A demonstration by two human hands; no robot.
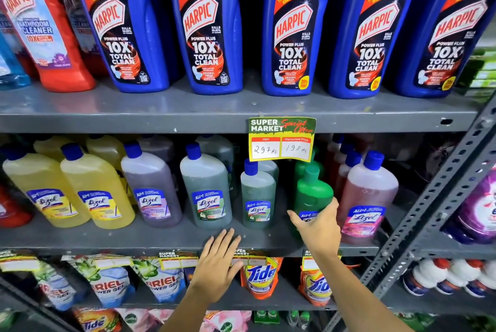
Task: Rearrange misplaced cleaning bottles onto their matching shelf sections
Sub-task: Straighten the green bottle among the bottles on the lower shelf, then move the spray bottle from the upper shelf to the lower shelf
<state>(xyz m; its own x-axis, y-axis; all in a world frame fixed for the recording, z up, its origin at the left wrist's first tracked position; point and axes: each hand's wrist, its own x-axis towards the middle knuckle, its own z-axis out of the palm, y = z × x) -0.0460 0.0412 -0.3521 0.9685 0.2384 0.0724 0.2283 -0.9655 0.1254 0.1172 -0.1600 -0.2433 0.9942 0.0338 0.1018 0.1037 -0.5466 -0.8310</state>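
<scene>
My right hand point(318, 227) grips the lower part of an opaque green bottle point(312, 192) with a green cap, which stands on the middle shelf point(161, 237) between a small grey-green Lizol bottle point(257, 197) and a pink Lizol bottle point(369, 194). My left hand point(217, 264) rests flat on the front edge of that shelf, fingers apart, holding nothing. Further left on the same shelf stand a larger grey-green Lizol bottle point(205, 186), a purple one point(150, 184) and two yellow ones point(94, 189).
Several blue Harpic bottles point(204, 25) and a red Harpic bathroom cleaner point(45, 28) fill the top shelf. A yellow price tag point(281, 139) hangs over the green bottles. Ariel and Tide pouches point(260, 276) sit below. A perforated grey upright point(434, 197) bounds the right side.
</scene>
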